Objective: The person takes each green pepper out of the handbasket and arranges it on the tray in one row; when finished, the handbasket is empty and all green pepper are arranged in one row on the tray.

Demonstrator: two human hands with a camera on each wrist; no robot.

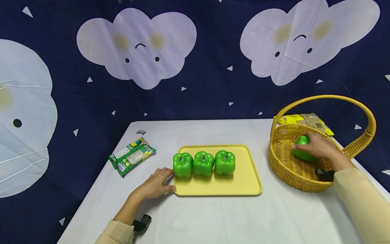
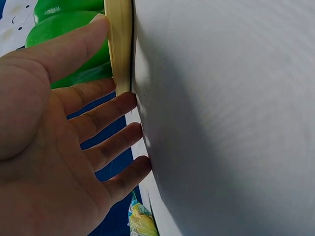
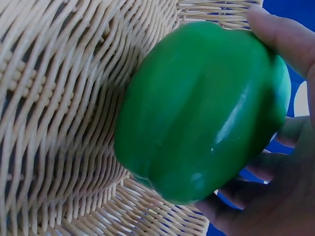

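Inside the wicker basket (image 1: 284, 174), my right hand (image 1: 318, 149) grips a green bell pepper (image 3: 202, 113), thumb on one side and fingers on the other. The right wrist view shows this pepper tilted close to the woven basket surface; whether it touches is unclear. Three more green bell peppers (image 1: 203, 163) stand in a row on the left part of a yellow tray (image 1: 243, 184). My left hand (image 1: 156, 184) is at the tray's left edge, thumb and fingertips touching its rim, fingers spread and fairly straight beside the leftmost pepper.
A green snack bag (image 1: 132, 156) lies on the white-covered table (image 1: 207, 217) at left, with a small purple wrapper (image 1: 141, 132) behind it. Behind the basket lies a yellow packet (image 1: 313, 121). The basket's tall handle (image 1: 323, 97) arches above my right hand. A dark cloud-patterned cloth (image 1: 210, 101) hangs behind.
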